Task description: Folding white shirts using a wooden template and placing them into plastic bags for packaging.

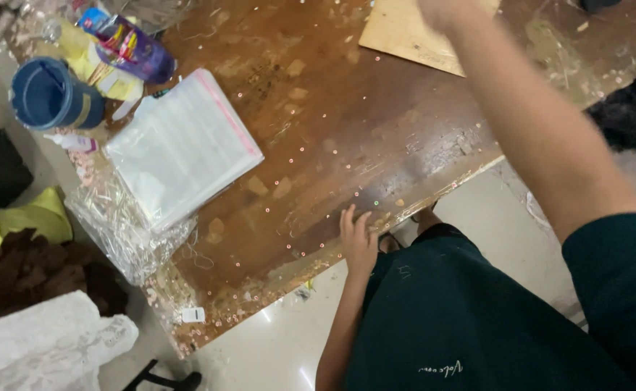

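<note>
Sequins [300, 148] are seen strewn loose across the worn wooden table [376, 123], none gathered. The left hand [358, 239] is rested flat, fingers together, at the edge; the right hand [445, 11] is raised near a board [398, 32], its grip impossible to tell.

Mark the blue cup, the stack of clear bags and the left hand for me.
blue cup [48, 94], head view, on its dark inside, seen through the open mouth.
clear bags [182, 148], head view, middle of the top bag.
left hand [358, 239], head view, back of the hand, resting flat at the table edge.
</note>
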